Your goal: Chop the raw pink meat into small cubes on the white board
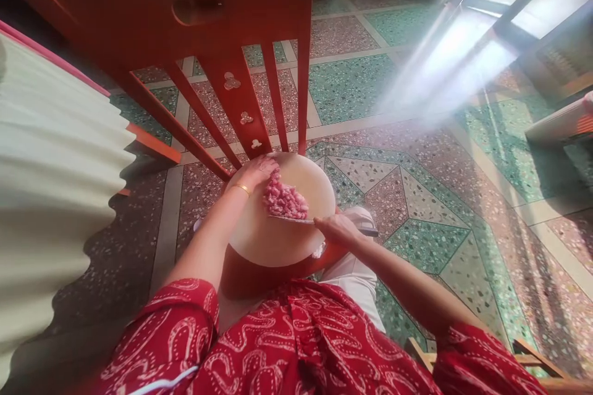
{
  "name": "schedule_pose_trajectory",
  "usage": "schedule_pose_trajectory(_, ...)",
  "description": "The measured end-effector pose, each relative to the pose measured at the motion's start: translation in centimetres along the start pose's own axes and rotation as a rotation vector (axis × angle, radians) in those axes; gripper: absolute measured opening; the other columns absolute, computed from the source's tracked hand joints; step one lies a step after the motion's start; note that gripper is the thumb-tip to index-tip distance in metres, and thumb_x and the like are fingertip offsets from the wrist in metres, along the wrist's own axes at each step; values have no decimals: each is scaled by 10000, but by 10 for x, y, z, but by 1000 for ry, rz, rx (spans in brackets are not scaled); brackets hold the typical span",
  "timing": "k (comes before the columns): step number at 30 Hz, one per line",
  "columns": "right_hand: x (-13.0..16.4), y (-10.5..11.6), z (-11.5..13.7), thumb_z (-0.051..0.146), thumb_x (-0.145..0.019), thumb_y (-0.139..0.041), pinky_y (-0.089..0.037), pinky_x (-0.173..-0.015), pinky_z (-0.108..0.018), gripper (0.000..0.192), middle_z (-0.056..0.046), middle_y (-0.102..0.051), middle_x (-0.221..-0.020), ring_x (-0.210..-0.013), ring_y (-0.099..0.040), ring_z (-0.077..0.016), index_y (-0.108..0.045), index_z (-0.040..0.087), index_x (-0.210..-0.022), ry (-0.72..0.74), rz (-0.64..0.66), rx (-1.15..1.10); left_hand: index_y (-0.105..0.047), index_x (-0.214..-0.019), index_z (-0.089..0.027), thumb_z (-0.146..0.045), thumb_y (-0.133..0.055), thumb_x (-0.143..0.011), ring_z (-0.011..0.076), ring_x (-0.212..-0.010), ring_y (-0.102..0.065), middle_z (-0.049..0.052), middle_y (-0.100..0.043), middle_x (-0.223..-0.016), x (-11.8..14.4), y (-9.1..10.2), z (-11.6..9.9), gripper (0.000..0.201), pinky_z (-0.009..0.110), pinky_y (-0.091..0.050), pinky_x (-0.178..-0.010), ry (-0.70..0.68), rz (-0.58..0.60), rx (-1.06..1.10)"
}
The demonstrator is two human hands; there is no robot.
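Now the left hand (pixel 256 171) steadies the minced meat (pixel 284 200) on the round chopping board (pixel 269 237), right hand (pixel 340 229) fingers clenched on the cleaver (pixel 296 219): best keep fingertips curled clear of the blade.

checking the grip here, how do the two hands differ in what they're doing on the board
The left hand lies on the far side of the pink chopped meat, fingers spread and resting against the pile; the right hand is closed round the handle of the knife at the near side. The left wrist wears a gold bangle; the right wrist is bare. Both are bare hands over the round cutting board.
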State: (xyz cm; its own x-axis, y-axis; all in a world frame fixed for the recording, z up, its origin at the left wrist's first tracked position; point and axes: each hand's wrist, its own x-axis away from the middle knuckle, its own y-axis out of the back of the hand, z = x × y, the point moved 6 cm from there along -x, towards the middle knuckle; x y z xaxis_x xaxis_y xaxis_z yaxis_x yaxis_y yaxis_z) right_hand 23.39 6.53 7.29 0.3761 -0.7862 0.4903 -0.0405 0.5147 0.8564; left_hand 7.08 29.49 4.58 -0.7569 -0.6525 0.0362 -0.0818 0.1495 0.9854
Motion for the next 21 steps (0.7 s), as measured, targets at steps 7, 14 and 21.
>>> schedule_pose_trajectory(7, 3, -1, 3, 162, -880, -439, -401, -575, -226, 207, -66, -682, -794, -727, -655, -182, -512, 211, -1067, 10, -49, 34, -611, -662, -204, -312, -603, -634, 251, -844, -595, 79, -663, -813, 44, 0, 22, 111, 327, -426, -789, 359, 208, 5)
schedule_pose_trajectory(14, 8, -6, 7, 177, -898, -411, -368, -541, -229, 182, -70, -677, -781, -708, -655, -184, -521, 198, -1040, -8, -77, 52, -630, -717, -197, -289, -559, -596, 165, -695, -616, 11, -669, -720, 152, -2, -13, 167, 239, -463, -662, 489, 292, 658)
schedule_pose_trajectory(21, 21, -13, 24, 250, -930, -366, -360, -534, -232, 193, -69, -681, -809, -742, -664, -187, -526, 208, -1030, -108, -57, 26, -586, -910, -155, -227, -508, -662, 170, -516, -601, 14, -613, -545, 175, -11, 14, 269, 284, -492, -561, 743, 283, 869)
